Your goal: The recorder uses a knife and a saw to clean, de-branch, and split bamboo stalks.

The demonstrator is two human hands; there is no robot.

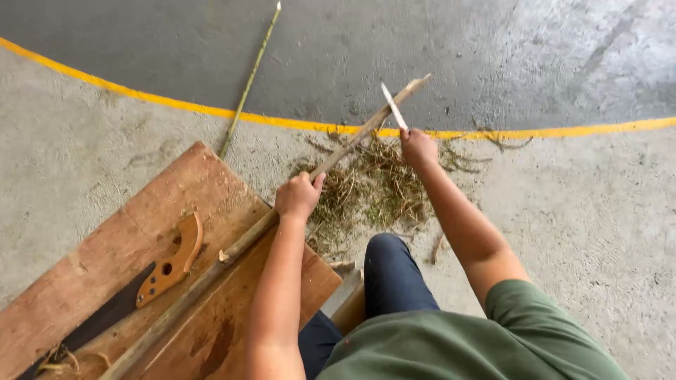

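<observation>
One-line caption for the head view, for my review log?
Left hand grips a bamboo stick on a wooden board; right hand holds a knife against it.

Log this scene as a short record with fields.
left hand: grips bamboo pole, which lies across wooden board
right hand: holds knife, blade against the pole's far end
on board: saw with wooden handle
floor: pile of shavings, yellow line, thin green stalk
</observation>
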